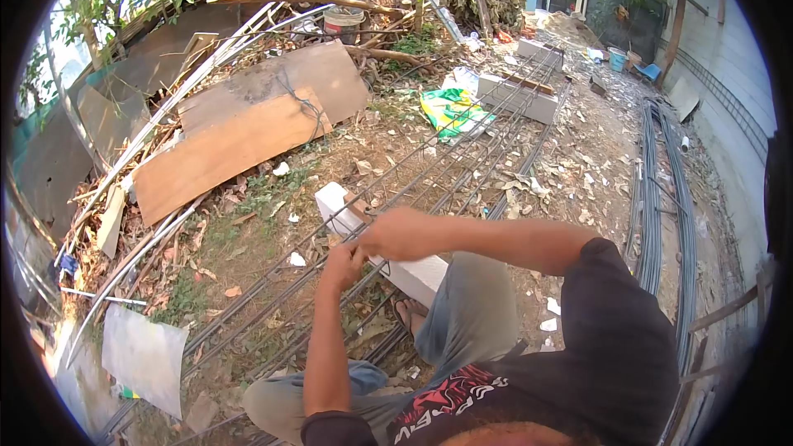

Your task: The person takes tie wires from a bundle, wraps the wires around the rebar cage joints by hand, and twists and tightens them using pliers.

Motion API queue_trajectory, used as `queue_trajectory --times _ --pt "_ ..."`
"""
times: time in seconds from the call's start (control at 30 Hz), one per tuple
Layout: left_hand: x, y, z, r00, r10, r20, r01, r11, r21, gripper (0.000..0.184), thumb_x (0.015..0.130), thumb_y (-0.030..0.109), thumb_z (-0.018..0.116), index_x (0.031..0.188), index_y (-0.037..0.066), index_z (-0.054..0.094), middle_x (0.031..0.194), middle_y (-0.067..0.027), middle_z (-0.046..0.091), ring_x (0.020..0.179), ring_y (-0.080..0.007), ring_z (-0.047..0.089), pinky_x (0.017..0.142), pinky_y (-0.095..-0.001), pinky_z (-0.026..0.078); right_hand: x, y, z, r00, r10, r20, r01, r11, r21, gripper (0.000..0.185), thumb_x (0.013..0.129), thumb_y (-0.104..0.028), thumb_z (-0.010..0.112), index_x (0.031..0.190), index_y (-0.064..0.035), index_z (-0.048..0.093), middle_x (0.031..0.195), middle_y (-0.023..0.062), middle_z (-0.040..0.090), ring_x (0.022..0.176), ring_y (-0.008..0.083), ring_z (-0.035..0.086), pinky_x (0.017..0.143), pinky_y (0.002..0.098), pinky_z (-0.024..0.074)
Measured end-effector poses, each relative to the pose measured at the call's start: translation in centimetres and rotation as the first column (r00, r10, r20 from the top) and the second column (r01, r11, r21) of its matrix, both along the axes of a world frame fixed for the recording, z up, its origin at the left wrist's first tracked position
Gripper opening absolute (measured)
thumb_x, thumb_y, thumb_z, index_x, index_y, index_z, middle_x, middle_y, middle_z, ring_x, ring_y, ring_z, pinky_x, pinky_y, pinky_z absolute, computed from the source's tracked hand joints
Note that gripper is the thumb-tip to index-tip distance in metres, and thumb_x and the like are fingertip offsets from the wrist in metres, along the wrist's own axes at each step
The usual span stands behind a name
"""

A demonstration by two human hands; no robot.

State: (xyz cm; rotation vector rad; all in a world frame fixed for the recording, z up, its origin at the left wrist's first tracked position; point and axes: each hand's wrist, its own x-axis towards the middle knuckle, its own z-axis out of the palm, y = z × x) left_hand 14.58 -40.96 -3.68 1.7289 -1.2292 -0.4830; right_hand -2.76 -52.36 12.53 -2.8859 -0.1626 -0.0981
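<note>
My left hand (pixel 342 266) is closed at the long steel bars, its fingers bent close to my other hand. Right beside it, my right hand (pixel 398 234) is curled into a fist over the same spot. What either hand grips is hidden by the fingers. Several thin steel rebars (pixel 263 287) run diagonally under both hands, from lower left to upper right. A white block (pixel 420 277) lies crosswise beneath the bars, with a small piece of wood (pixel 355 208) on its far end. My sandalled foot (pixel 410 314) rests near the block.
More white blocks (pixel 516 101) support the bars farther off, near a green and yellow sack (pixel 454 111). Plywood sheets (pixel 235 153) lie at left beside branches and poles. Bundled rebars (pixel 654 198) stretch along the right wall. Litter and dry leaves cover the ground.
</note>
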Motion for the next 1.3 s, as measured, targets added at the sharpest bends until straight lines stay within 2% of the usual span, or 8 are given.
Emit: queue_trajectory --times 0.07,0.2,0.27,0.5,0.8,1.0,1.13,1.3 --pt "0.2 -0.4 1.3 0.974 0.029 -0.226 -0.067 0.985 -0.161 0.034 0.103 0.028 0.061 0.121 0.001 0.071 0.091 -0.0140 0.074 0.083 -0.0241 0.069 0.076 -0.0400 0.053 0.9 -3.7 2.4 0.958 -0.248 0.146 0.245 0.969 0.037 0.025 0.099 -0.027 0.057 0.098 -0.0063 0.070 0.083 0.0200 0.070 0.081 0.0434 0.068 0.074 0.0549 0.0521" --pt "-3.1 -0.3 7.5 0.954 0.163 0.251 -0.042 0.904 -0.426 0.030 0.105 0.025 0.060 0.121 0.001 0.067 0.098 -0.0162 0.072 0.088 -0.0245 0.068 0.078 -0.0380 0.053 0.9 -5.5 1.4 0.912 -0.361 0.196 0.343 0.932 0.120 0.027 0.100 -0.028 0.055 0.098 -0.0056 0.070 0.085 0.0214 0.071 0.085 0.0435 0.068 0.078 0.0546 0.0512" --pt "-4.9 -1.0 8.3 0.972 0.168 0.163 -0.077 0.887 -0.456 0.025 0.105 0.024 0.060 0.111 0.000 0.067 0.088 -0.0144 0.068 0.080 -0.0212 0.064 0.072 -0.0371 0.050 0.8 -5.0 1.2 0.931 -0.291 0.223 0.269 0.955 0.121 0.028 0.100 -0.029 0.055 0.098 -0.0052 0.070 0.087 0.0211 0.071 0.086 0.0425 0.068 0.079 0.0539 0.0514" --pt "-4.0 -0.6 9.0 0.967 0.251 0.037 -0.210 0.876 -0.435 0.026 0.104 0.017 0.063 0.087 -0.002 0.064 0.062 -0.0064 0.048 0.058 -0.0112 0.038 0.053 -0.0323 0.034 -3.0 -5.6 2.1 0.972 -0.220 0.081 0.230 0.961 -0.152 0.027 0.099 -0.027 0.057 0.101 -0.0034 0.069 0.094 0.0186 0.071 0.095 0.0394 0.067 0.083 0.0526 0.0515" --pt "-5.1 -1.0 8.4 0.980 0.134 0.150 -0.071 0.929 -0.363 0.023 0.101 0.015 0.066 0.087 -0.003 0.063 0.063 -0.0101 0.048 0.058 -0.0153 0.040 0.055 -0.0340 0.037 -6.0 -6.3 3.4 0.916 -0.269 -0.297 0.390 0.768 0.508 0.023 0.095 -0.018 0.067 0.107 -0.0015 0.079 0.072 0.0085 0.071 0.058 0.0143 0.066 0.053 0.0322 0.0526" --pt "-4.1 -0.8 8.0 0.997 0.023 -0.068 -0.045 0.943 -0.331 0.027 0.104 0.018 0.064 0.088 -0.003 0.065 0.064 -0.0036 0.054 0.062 -0.0099 0.043 0.057 -0.0306 0.038 -6.0 -4.3 5.5 0.943 -0.161 -0.293 0.321 0.681 0.659 0.033 0.100 -0.016 0.059 0.126 0.0018 0.070 0.075 0.0088 0.073 0.060 0.0144 0.068 0.058 0.0304 0.0583" --pt "-3.6 -0.4 8.2 0.998 0.021 -0.065 -0.041 0.946 -0.321 0.028 0.105 0.021 0.064 0.092 -0.004 0.069 0.068 -0.0003 0.059 0.066 -0.0066 0.045 0.059 -0.0282 0.039 -5.2 -6.5 5.7 0.942 -0.181 -0.283 0.289 0.866 0.409 0.042 0.099 -0.008 0.051 0.140 0.0021 0.059 0.079 0.0119 0.074 0.066 0.0179 0.071 0.063 0.0341 0.0596" --pt "-4.3 -1.5 7.4 0.987 -0.041 -0.153 -0.021 0.922 -0.386 0.031 0.106 0.024 0.063 0.091 -0.003 0.070 0.068 0.0036 0.057 0.064 -0.0065 0.045 0.058 -0.0277 0.038 -6.2 -2.7 9.0 0.945 -0.202 -0.255 0.304 0.828 0.472 0.046 0.095 -0.005 0.053 0.140 -0.0019 0.059 0.086 0.0133 0.074 0.077 0.0188 0.072 0.074 0.0359 0.0593"
